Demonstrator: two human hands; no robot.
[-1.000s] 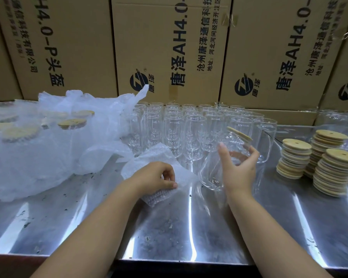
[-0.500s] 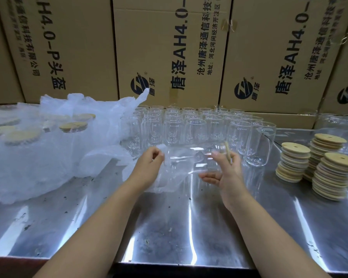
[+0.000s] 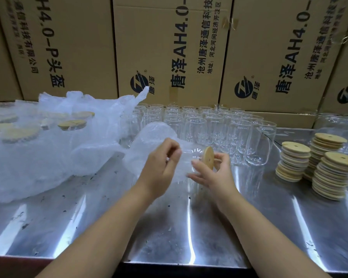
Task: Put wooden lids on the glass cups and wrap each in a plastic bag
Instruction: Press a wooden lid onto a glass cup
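Here | left hand [image 3: 162, 163] fingers pinch plastic bag [image 3: 153, 137] | right hand [image 3: 215, 173] fingers hold lidded glass cup [image 3: 191, 157]

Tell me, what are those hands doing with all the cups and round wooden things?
A person is packing glass cups. The right hand holds one cup lying sideways with a wooden lid on its mouth, while the left hand pulls a bubble-wrap bag over it. More empty cups wait behind, spare lids are stacked at the right, and wrapped cups pile up at the left.
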